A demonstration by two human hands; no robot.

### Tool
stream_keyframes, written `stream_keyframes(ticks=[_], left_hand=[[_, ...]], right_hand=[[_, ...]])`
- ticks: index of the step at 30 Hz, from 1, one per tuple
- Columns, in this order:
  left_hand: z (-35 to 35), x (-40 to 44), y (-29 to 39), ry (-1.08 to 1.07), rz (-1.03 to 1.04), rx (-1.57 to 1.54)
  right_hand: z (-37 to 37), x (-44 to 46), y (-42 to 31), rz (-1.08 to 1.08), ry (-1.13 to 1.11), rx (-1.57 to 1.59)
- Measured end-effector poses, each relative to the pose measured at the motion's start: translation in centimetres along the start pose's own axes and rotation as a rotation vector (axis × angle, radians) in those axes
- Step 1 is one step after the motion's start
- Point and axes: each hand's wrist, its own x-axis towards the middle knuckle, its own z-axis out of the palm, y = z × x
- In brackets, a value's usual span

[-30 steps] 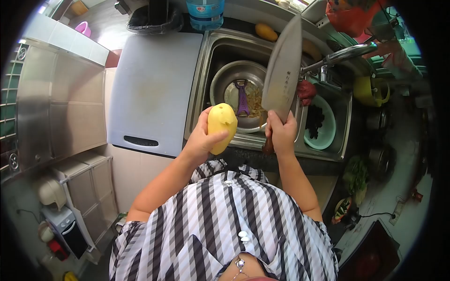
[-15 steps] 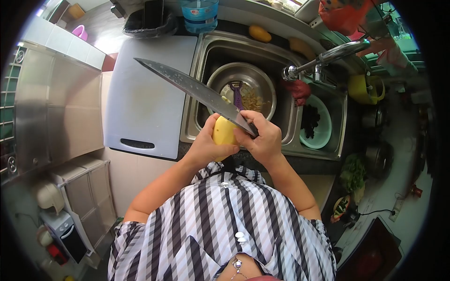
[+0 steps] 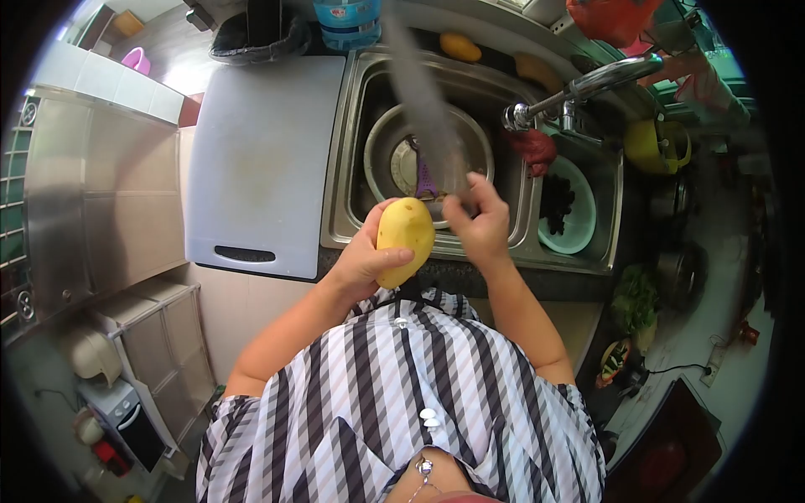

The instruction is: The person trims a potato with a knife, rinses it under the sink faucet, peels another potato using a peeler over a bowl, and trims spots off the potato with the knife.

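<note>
A peeled yellow potato (image 3: 409,237) rests in my left hand (image 3: 362,258), whose fingers and thumb wrap around it. A few dark spots mark its surface. My right hand (image 3: 485,228) grips a large kitchen knife (image 3: 422,101) near the heel of its blade. The blade is blurred by motion and points away from me over the sink, apart from the potato. Below the blade, a metal bowl (image 3: 375,159) stands in the sink basin. A purple peeler (image 3: 425,176) lies in it; the blade and my right hand hide part of the bowl's contents.
A white cutting board (image 3: 260,142) lies left of the sink (image 3: 337,197). At right, a pale green basin (image 3: 584,230) holds dark pieces beneath the faucet (image 3: 579,88). A yellow potato (image 3: 460,47) and a blue-labelled bottle (image 3: 348,23) stand along the back.
The knife has moved off the potato, swinging from pointing left to pointing away. My right hand has shifted right, apart from my left. The potato is now more fully visible.
</note>
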Motion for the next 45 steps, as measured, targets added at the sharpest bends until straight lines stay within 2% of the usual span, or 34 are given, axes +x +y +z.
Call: stream_keyframes(ticks=[1, 3, 6, 9, 10, 11, 13, 17, 21, 24, 27, 30, 33, 34, 37, 39, 40, 41, 43, 45], left_hand=[[-0.2, -0.1, 0.0, -0.021, -0.016, -0.051], [-0.8, 0.2, 0.4, -0.066, -0.032, -0.151], [-0.7, 0.6, 1.0, -0.032, 0.023, 0.072], [-1.5, 1.2, -0.4, 0.001, 0.051, 0.172], [-1.6, 1.4, -0.7, 0.01, 0.051, 0.186], [-2.1, 1.9, -0.2, -0.005, -0.01, -0.212], [-1.3, 1.7, 0.8, 0.067, 0.037, 0.295], [-0.8, 0.9, 1.3, 0.084, 0.241, 0.689], [0.4, 0.1, 2.5, 0.148, 0.15, 0.712], [0.3, -0.3, 2.2, 0.171, 0.212, 0.756], [-0.4, 0.1, 1.6, 0.197, 0.267, 0.705], [-0.7, 0.6, 0.7, 0.203, 0.304, 0.452], [-1.5, 1.2, -0.4, 0.226, 0.528, 0.78], [-1.4, 1.0, 0.1, 0.203, 0.631, 1.031], [-1.4, 1.6, -0.7, 0.17, 0.432, 0.205], [-1.2, 1.6, -0.9, 0.24, 0.492, 0.461], [-0.4, 0.7, 0.8, 0.151, 0.506, 1.055], [1.3, -0.3, 0.8, 0.307, 0.5, 0.914], [1.6, -0.5, 1.0, 0.262, 0.477, 0.82], [1.1, 0.0, 1.7, 0.325, 0.406, 0.64]], right_hand=[[-0.3, 0.5, 0.7, 0.13, 0.023, 0.164], [-1.7, 0.9, 0.7, 0.094, 0.097, 0.186], [-3.3, 0.1, -0.1, -0.131, 0.15, -0.186], [-3.6, -1.1, -2.8, -0.503, 0.05, -0.415], [-3.7, -1.8, -3.3, -0.52, -0.017, -0.497], [-3.7, -2.1, -4.1, -0.597, -0.064, -0.503], [-3.3, -2.9, -4.2, -0.654, -0.116, -0.546], [-2.8, -3.2, -4.3, -0.649, -0.153, -0.536], [-2.6, -3.2, -4.6, -0.622, -0.196, -0.479], [-2.5, -3.2, -5.5, -0.59, -0.235, -0.495], [-2.0, -3.3, -5.1, -0.589, -0.195, -0.496], [-1.2, -3.5, -4.5, -0.584, -0.15, -0.532], [-0.4, -3.2, -4.6, -0.564, -0.11, -0.571], [-0.2, -3.2, -4.4, -0.568, -0.096, -0.567], [0.7, -2.9, -2.8, -0.601, -0.021, -0.596], [1.2, -2.1, -1.7, -0.646, 0.066, -0.674], [0.9, -1.0, -0.7, -0.559, 0.095, -0.701], [0.3, 0.0, 0.5, -0.369, 0.076, -0.728], [-0.7, 2.0, 4.9, -0.159, 0.184, -0.552], [-1.8, 2.2, 5.6, 0.092, 0.15, -0.416]])
